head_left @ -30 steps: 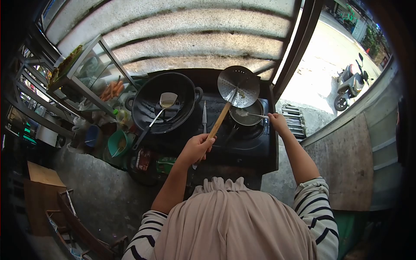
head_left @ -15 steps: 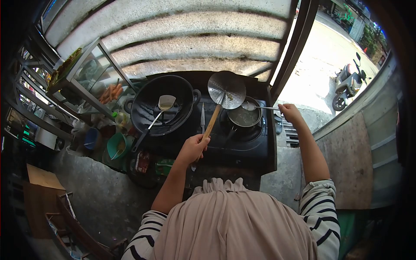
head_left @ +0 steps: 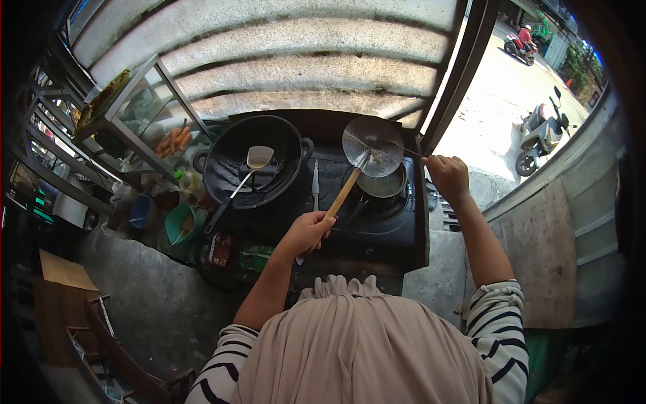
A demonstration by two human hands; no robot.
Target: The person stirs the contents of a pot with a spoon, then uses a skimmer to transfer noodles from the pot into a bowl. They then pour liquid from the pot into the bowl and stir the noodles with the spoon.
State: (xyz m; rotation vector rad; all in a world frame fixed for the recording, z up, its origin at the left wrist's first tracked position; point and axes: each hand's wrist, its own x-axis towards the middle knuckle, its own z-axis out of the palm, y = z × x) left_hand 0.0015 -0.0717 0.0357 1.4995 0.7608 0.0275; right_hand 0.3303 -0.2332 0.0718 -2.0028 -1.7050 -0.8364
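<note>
My left hand (head_left: 309,232) is closed around the wooden handle of a round metal skimmer (head_left: 356,138). The skimmer's perforated disc hangs over the far side of a small pot (head_left: 385,185) of liquid on the right burner. A few small bits lie on the disc. In my closed right hand (head_left: 447,176) is the end of a thin-handled metal ladle (head_left: 409,150). The ladle reaches left over the skimmer, its head hard to make out against the disc.
On the black stove (head_left: 377,242), a large wok (head_left: 222,145) holds a spatula (head_left: 258,157). A knife (head_left: 315,183) lies between wok and pot. At left stand a green bowl (head_left: 180,222) and a glass case (head_left: 145,111). Outside, a scooter (head_left: 538,135) is parked; a person rides a motorbike (head_left: 521,47).
The skimmer has shifted right, over the pot. The ladle's head has risen from the pot to the skimmer, and my right hand has turned. A motorbike rider has appeared outside.
</note>
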